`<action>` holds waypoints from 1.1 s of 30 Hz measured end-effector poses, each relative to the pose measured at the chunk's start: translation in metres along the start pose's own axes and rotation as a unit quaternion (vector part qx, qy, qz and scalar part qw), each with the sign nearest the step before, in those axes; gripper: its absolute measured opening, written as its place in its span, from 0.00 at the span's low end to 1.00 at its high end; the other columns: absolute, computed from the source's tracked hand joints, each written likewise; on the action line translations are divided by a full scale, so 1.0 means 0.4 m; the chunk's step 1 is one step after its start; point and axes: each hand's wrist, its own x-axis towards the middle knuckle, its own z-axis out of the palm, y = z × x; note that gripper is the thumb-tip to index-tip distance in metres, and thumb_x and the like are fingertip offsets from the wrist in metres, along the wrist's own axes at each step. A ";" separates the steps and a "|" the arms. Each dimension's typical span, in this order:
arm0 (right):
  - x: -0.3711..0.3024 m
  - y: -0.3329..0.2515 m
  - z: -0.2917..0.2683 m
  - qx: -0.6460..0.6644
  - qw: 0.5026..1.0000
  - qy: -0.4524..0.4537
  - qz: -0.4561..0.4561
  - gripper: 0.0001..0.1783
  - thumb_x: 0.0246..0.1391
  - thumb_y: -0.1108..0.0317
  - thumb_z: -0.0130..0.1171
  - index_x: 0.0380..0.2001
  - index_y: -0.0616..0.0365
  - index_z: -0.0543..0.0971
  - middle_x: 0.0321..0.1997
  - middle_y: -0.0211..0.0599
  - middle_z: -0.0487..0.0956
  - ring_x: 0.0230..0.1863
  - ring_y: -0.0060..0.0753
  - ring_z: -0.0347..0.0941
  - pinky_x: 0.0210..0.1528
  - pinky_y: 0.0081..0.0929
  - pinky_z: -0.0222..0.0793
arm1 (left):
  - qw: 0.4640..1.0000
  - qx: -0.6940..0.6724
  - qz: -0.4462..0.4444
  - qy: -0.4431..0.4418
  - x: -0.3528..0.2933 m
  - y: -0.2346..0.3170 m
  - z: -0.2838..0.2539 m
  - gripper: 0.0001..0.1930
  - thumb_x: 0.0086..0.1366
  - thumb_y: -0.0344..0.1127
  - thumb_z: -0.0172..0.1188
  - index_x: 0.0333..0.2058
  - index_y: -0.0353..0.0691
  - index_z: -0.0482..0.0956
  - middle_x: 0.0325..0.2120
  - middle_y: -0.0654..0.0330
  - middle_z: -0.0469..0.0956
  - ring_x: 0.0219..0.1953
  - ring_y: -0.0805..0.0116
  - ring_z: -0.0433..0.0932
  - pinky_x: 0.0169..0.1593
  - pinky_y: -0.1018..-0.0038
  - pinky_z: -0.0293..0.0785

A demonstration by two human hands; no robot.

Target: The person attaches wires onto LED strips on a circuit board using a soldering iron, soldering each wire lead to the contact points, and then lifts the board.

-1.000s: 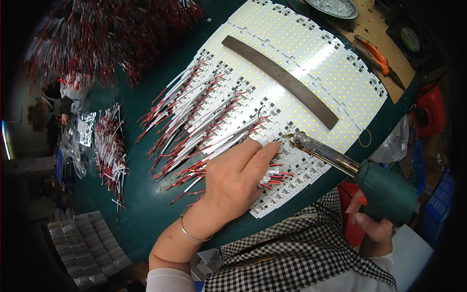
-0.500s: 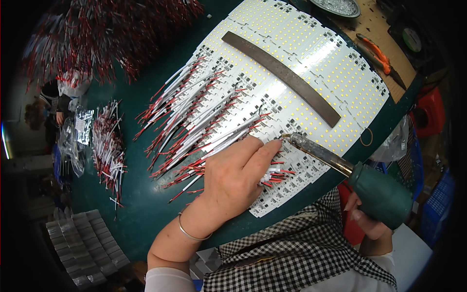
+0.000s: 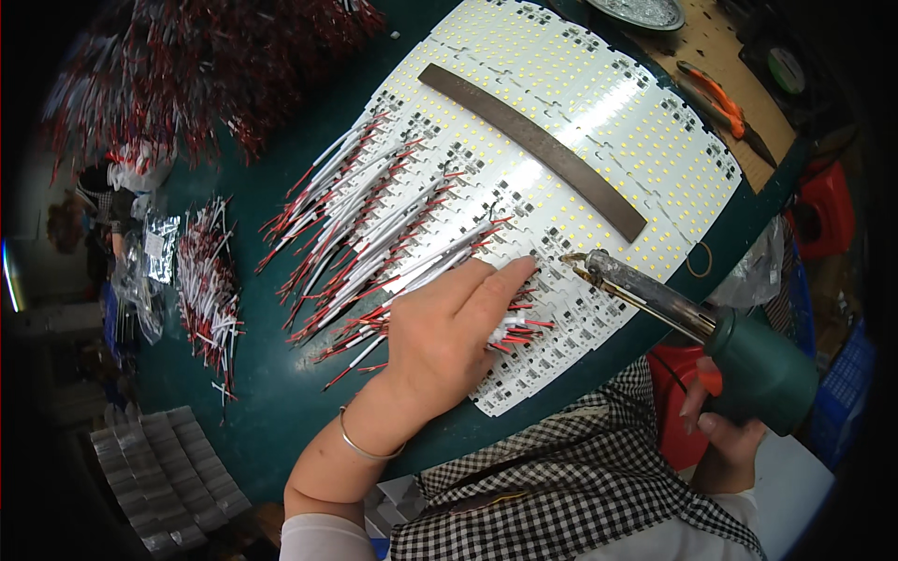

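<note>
My left hand (image 3: 438, 338) is closed over the near part of a white circuit board panel (image 3: 599, 122), its thumb and index finger pressed close together. A small bunch of red and white wires (image 3: 516, 329) pokes out under its fingers. Around the green handle of a soldering gun (image 3: 762, 369) curl the fingers of my right hand (image 3: 725, 432), partly hidden by that handle. The gun's metal tip hovers near the board, a little right of my left fingertips. Several rows of white wires with red ends (image 3: 351, 220) lie across the board's left side.
A curved brown metal bar (image 3: 533, 145) lies across the panel. At left are a loose wire pile (image 3: 208, 280) and a large heap of wires (image 3: 206, 75). Orange-handled pliers (image 3: 720, 98) and a metal dish (image 3: 645, 11) sit at the far right on brown board.
The soldering gun has moved right, its tip drawing away from my left fingertips. My left hand stays over the board, shifted slightly left in the picture.
</note>
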 end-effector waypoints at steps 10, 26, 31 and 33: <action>-0.018 0.003 -0.014 -0.020 0.998 -0.052 0.014 0.31 0.42 0.73 0.66 0.51 0.75 0.71 0.41 0.51 0.77 0.22 0.30 0.74 0.21 0.19 0.70 | 0.997 -0.011 0.064 -0.043 0.002 -0.038 -0.001 0.23 0.42 0.29 0.70 0.43 0.40 0.81 0.26 0.58 0.78 0.25 0.64 0.78 0.26 0.73 0.74; 0.044 0.007 -0.028 -0.217 0.952 -0.185 -0.108 0.28 0.46 0.66 0.65 0.49 0.70 0.71 0.28 0.41 0.78 0.24 0.29 0.74 0.27 0.23 0.72 | 0.992 0.065 0.108 -0.024 -0.009 -0.023 0.001 0.24 0.42 0.30 0.65 0.44 0.37 0.80 0.26 0.58 0.76 0.24 0.63 0.77 0.24 0.72 0.72; -0.016 -0.008 -0.030 -0.006 0.999 -0.041 0.011 0.33 0.47 0.68 0.67 0.55 0.73 0.70 0.48 0.52 0.76 0.28 0.34 0.76 0.27 0.24 0.71 | 0.990 0.093 0.103 -0.035 -0.005 -0.006 -0.002 0.23 0.44 0.29 0.62 0.44 0.37 0.80 0.26 0.58 0.76 0.23 0.64 0.76 0.24 0.72 0.72; -0.002 -0.016 0.006 -0.003 1.000 0.002 -0.001 0.34 0.43 0.68 0.67 0.52 0.75 0.69 0.42 0.50 0.76 0.22 0.32 0.74 0.21 0.22 0.70 | 0.989 0.106 0.103 -0.033 -0.006 -0.004 -0.002 0.23 0.43 0.29 0.63 0.43 0.37 0.80 0.25 0.59 0.75 0.23 0.65 0.76 0.24 0.72 0.71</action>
